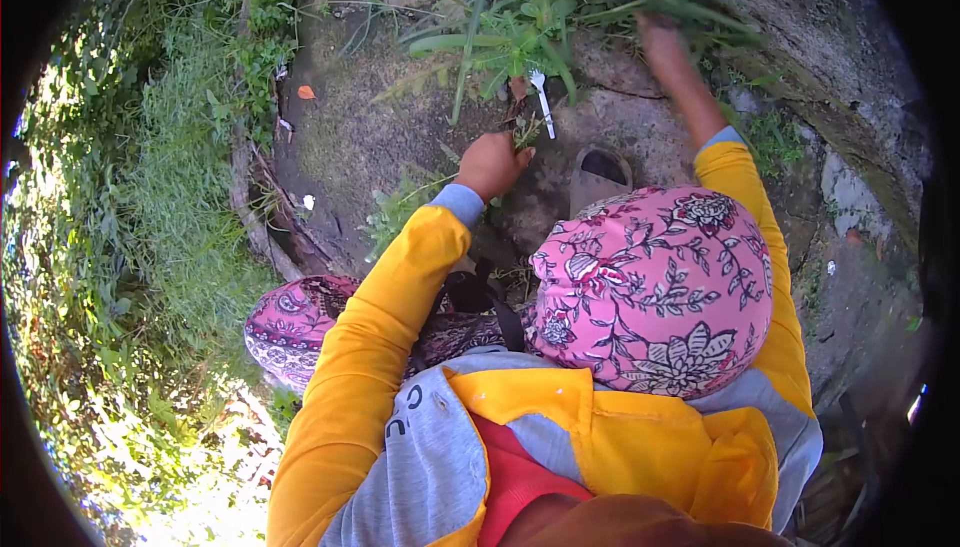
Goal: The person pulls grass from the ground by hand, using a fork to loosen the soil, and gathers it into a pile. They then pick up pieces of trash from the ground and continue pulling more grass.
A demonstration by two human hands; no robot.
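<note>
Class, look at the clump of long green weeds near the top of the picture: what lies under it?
Under the weed clump lies mossy, cracked concrete. The right hand grips its leaves; the left hand holds a white-handled tool at the base. The roots are covered and cannot be seen.

The knife (pixel 542 102) is lying on the stone slab (pixel 400 137), just below the weed clump (pixel 520 17). Left and below it, the left hand (pixel 492 164) is resting low. Right of it, the right hand (pixel 660 39) is sitting among weeds. The sandal (pixel 598 177) is lying below-right.
</note>
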